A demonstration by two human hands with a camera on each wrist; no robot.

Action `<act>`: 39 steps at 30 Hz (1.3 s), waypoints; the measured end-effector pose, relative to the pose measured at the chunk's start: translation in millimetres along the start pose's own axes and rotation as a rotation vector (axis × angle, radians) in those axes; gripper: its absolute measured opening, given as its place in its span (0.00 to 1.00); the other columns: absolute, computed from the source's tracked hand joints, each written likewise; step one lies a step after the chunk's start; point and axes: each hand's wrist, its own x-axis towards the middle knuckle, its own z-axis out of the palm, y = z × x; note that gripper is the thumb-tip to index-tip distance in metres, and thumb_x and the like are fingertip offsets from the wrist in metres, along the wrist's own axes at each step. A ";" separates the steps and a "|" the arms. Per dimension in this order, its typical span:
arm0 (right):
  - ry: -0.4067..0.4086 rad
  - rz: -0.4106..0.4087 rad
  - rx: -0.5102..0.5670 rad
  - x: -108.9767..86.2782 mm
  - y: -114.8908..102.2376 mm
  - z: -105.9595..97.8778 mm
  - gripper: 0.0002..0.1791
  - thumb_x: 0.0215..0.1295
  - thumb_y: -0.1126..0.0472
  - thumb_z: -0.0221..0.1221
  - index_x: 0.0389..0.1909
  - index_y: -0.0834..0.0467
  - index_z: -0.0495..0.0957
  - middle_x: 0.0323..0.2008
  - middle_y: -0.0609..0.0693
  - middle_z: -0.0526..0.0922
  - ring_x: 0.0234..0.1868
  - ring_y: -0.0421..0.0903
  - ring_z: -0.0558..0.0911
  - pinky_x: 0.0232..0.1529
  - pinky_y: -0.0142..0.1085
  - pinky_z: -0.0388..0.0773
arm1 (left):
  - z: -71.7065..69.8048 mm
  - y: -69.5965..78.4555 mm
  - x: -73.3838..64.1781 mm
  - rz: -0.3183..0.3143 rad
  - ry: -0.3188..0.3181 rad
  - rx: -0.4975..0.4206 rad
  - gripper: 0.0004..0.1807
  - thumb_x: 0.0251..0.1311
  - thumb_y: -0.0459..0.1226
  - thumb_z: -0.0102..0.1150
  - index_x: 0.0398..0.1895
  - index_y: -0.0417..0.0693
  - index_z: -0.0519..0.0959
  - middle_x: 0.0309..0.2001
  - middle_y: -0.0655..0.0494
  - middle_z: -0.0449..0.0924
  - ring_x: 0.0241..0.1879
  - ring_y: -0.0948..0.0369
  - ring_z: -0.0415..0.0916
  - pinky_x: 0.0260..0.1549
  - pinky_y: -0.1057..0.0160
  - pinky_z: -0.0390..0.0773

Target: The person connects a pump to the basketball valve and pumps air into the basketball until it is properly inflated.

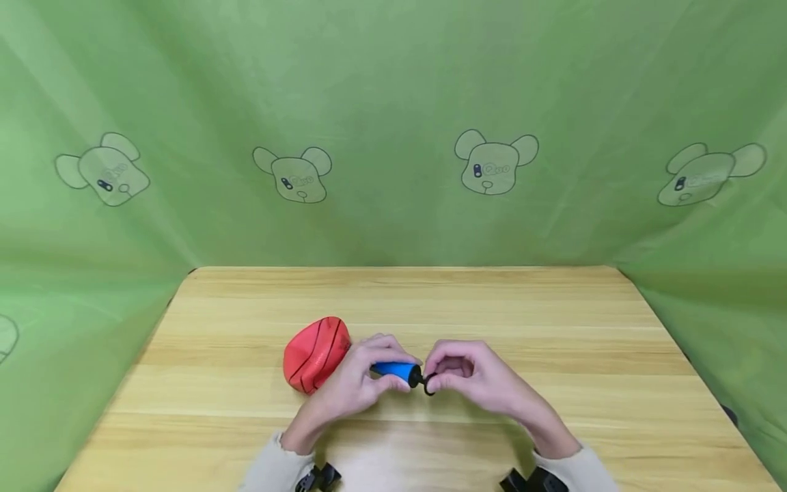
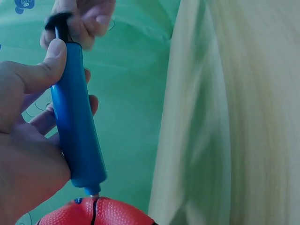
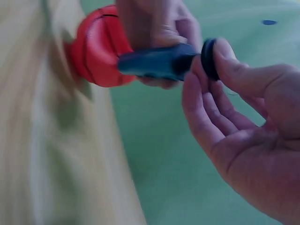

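Observation:
A blue hand pump (image 2: 77, 122) with a black plunger handle (image 3: 210, 59) lies between my two hands. My left hand (image 1: 363, 376) grips its barrel, thumb along one side and fingers behind. At the handle end, my right hand (image 1: 476, 376) pinches the black handle between thumb and fingers. A short length of black rod shows between barrel and handle. The pump's nozzle end meets a red ball (image 1: 316, 354) with black lines, as the left wrist view shows. That ball looks dented and partly deflated, and it sits on the table just left of my left hand.
The wooden table (image 1: 215, 437) spreads out on all sides of the hands. Green cloth (image 1: 393, 82) printed with bear heads hangs behind it and along both sides. Black wrist devices (image 1: 533, 481) sit at both sleeve cuffs.

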 end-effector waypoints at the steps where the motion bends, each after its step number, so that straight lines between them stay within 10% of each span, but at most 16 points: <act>1: 0.004 0.004 0.005 0.4 0.8 0.5 0.04 0.66 0.71 0.65 0.40 0.61 0.83 0.39 0.58 0.85 0.41 0.47 0.87 0.43 0.39 0.85 | 0.9 0.4 0.1 -0.003 -0.006 -0.006 0.13 0.60 0.37 0.72 0.49 0.49 0.88 0.42 0.65 0.82 0.45 0.65 0.76 0.46 0.62 0.76; 13: -0.049 -0.226 -0.043 -32.2 -48.5 -31.0 0.21 0.57 0.85 0.62 0.44 0.59 0.82 0.39 0.54 0.82 0.34 0.46 0.81 0.33 0.35 0.81 | -17.5 3.1 -0.3 -0.016 -0.017 -0.066 0.15 0.66 0.38 0.68 0.55 0.52 0.87 0.47 0.64 0.81 0.44 0.62 0.78 0.44 0.62 0.80; 26: 0.034 -0.002 -0.018 3.1 1.3 2.5 0.05 0.65 0.71 0.66 0.41 0.62 0.83 0.39 0.58 0.85 0.40 0.48 0.86 0.43 0.38 0.84 | -1.1 2.0 -2.6 0.035 0.049 0.078 0.12 0.61 0.39 0.72 0.48 0.52 0.88 0.43 0.66 0.82 0.47 0.65 0.75 0.49 0.58 0.72; 39: -0.031 -0.214 -0.102 -28.2 -52.5 -30.6 0.18 0.60 0.81 0.64 0.43 0.57 0.82 0.38 0.54 0.82 0.33 0.44 0.80 0.28 0.34 0.77 | -16.4 -0.1 -3.0 -0.012 0.063 0.059 0.13 0.62 0.40 0.70 0.50 0.57 0.85 0.44 0.69 0.82 0.47 0.65 0.76 0.49 0.58 0.76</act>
